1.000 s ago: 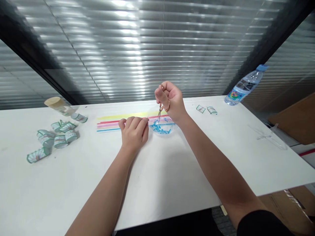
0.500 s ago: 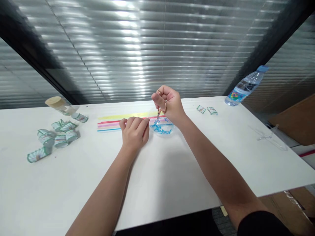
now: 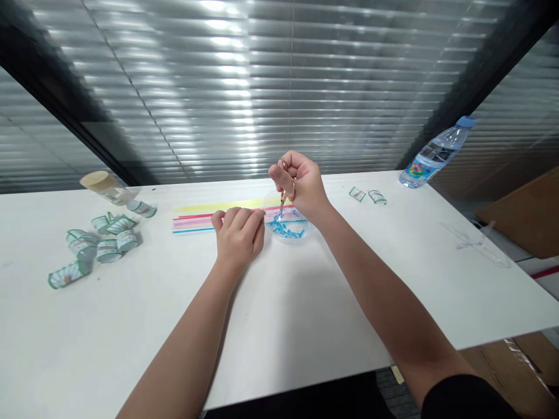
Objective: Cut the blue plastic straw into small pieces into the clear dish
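My right hand point(image 3: 304, 181) grips small scissors point(image 3: 292, 191) with rose-gold finger loops, fingers through the handles. Their blades point down into a shallow clear bowl point(image 3: 293, 240). Inside it lie many short cut blue pieces point(image 3: 286, 230). My left hand point(image 3: 239, 235) is closed, knuckles up, at the bowl's left side; its fingertips are hidden, so whatever they pinch cannot be made out. Long thin coloured strips point(image 3: 192, 219), in yellow, red, pink and blue, run across the table beneath and behind that hand.
Several green-and-white wrapped packets point(image 3: 109, 250) lie at the left beside a tipped jar with a wooden-coloured lid point(image 3: 99, 180). Two similar flat packets point(image 3: 377, 197) are at the right. A water bottle point(image 3: 432, 154) stands by the blinds; a clear plastic item point(image 3: 480, 244) lies near the right edge.
The scissors have shifted slightly, with their blades looking closer together and tilted a little to the right. Both hands stay almost in place.
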Tool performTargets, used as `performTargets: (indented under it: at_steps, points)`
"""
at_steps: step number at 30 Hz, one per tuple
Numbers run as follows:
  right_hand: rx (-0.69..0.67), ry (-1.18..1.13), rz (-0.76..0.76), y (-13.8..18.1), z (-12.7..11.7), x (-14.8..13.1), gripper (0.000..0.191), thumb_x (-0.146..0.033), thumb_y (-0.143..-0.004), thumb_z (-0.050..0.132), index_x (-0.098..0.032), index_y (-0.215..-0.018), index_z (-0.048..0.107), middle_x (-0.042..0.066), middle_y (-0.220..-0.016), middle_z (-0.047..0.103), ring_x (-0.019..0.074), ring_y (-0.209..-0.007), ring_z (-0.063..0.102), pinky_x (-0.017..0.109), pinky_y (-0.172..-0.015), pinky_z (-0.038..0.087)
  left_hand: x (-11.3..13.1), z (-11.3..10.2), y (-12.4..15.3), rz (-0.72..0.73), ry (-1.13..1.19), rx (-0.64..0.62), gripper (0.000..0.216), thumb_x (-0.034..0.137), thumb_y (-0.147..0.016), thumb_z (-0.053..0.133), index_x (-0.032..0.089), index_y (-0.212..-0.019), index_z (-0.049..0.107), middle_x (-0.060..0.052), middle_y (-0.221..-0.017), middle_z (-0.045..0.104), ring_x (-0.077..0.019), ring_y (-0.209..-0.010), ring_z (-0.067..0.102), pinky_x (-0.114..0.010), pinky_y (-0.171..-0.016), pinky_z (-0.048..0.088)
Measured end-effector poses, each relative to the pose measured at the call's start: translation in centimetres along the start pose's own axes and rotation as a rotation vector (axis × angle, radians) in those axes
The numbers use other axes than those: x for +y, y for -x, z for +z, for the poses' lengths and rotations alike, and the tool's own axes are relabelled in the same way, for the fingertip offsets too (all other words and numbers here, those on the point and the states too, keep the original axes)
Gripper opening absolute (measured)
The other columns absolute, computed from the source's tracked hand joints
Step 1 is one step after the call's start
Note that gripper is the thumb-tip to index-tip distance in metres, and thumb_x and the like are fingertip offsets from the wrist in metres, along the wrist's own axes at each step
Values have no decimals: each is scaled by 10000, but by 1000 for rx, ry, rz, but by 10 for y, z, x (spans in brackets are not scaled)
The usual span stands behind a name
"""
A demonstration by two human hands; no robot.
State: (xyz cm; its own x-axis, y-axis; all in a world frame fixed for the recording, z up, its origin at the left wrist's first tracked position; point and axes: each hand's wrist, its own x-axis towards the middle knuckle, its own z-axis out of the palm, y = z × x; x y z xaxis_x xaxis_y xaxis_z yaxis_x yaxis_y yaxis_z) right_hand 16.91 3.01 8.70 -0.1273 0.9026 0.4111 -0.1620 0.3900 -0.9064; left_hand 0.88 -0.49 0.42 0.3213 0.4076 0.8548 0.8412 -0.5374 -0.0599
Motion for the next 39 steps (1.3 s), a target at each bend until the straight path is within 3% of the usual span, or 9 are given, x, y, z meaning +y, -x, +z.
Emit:
performTargets:
  at_steps: [11,24,39]
  points:
    - [9,-11,5,-1,0,1,487,-561,-664,736,-218,-640,390,-93,-461,386,40,-442,340,202,-424,282,0,0,1,-56,45,-48,145,162,-844,536,240,-916,635,-14,-722,653,-203,-763,549,-385,-765,234]
    - [52,-19,-33,-1,-2,-5,535,-638,-662,684,-221,-613,354,-79,-490,372,49,-467,373,205,-435,315,0,0,1,-41,39,-29,138,158,-846,543,233,-921,631,-10,-706,648,-197,-750,543,-377,-760,235]
    - [-35,-1,-23,1,2,6,505,-633,-679,679,-224,-672,383,-74,-564,323,55,-497,306,222,-449,277,1,0,0,-25,36,-56,140,163,-859,538,240,-927,634,1,-705,653,-187,-760,567,-393,-775,211]
